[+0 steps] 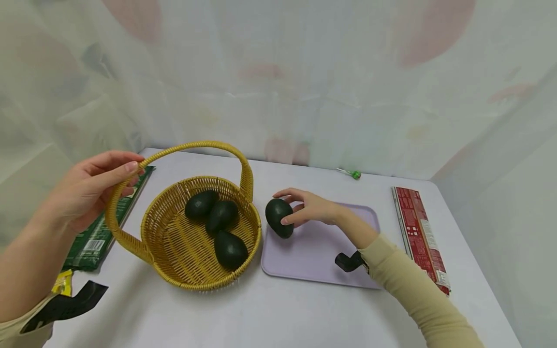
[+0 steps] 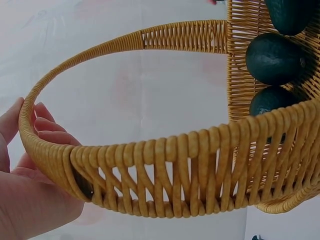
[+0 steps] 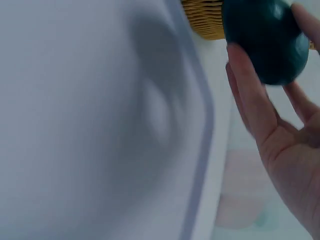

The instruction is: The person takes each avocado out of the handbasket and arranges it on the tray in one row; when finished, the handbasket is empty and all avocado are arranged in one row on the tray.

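My left hand (image 1: 93, 188) grips the handle of a yellow wicker basket (image 1: 178, 256), thumb on one side and fingers on the other. Inside the basket lie three dark green avocados (image 1: 231, 250), two side by side toward the back and one nearer the front. In the right wrist view, another avocado (image 3: 267, 42) is held between the thumb and fingers of my right hand (image 3: 292, 145). From the head view, this right hand is over the left end of a pale purple tray (image 1: 317, 249), close beside the basket's rim. A shadow falls on the tray beneath it.
Left of the basket lies a dark green packet (image 1: 93, 246), with a small yellow wrapper (image 1: 63, 282) nearer the front. A green lollipop (image 1: 356, 174) lies at the back of the white table (image 1: 217, 319). Right of the tray is a long red packet (image 1: 417, 232). Curtains hang behind.
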### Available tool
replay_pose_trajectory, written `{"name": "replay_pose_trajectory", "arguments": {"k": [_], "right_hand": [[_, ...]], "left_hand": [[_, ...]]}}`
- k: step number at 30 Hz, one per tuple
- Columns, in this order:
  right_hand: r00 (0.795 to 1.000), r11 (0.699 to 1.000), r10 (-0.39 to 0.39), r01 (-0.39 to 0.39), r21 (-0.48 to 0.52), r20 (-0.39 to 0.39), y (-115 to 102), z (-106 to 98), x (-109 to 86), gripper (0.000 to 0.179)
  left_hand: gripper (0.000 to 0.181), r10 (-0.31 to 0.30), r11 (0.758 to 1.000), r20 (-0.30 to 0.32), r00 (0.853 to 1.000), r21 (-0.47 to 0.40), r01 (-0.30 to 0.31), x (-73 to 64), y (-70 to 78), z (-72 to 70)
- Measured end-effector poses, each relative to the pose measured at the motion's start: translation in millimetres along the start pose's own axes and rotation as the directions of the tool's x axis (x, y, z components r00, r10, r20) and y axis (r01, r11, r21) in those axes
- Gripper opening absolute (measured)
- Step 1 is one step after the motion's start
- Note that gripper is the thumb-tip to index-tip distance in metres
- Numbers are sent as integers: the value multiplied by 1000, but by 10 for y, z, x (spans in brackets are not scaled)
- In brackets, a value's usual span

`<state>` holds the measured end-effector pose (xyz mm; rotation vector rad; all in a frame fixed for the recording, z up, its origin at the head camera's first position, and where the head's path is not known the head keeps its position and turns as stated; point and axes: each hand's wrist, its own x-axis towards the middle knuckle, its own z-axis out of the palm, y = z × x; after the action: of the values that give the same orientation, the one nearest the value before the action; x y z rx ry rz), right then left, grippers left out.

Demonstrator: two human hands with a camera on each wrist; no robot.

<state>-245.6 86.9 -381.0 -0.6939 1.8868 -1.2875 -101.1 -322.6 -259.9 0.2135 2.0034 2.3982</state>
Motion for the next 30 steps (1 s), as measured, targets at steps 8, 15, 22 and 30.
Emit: {"name": "replay_pose_trajectory", "arguments": {"k": [8,15,22,30], "right_hand": [[973,995,103,-99,28,-208,223,77,31,64],[940,992,121,-124,9,-320,307,132,66,64],[920,988,136,-151,-11,-368,310,175,90,65],[916,985,113,-153,-75,-384,285,192,98,66]], "left_hand": [[23,-18,1000,-7,1000,-6,18,0,0,-1],[22,-17,1000,-11,1000,-3,17,-7,-2,1],[24,-32,999,-20,999,14,33,-2,5,8],[24,-30,999,-10,1000,16,30,-1,8,3]]}}
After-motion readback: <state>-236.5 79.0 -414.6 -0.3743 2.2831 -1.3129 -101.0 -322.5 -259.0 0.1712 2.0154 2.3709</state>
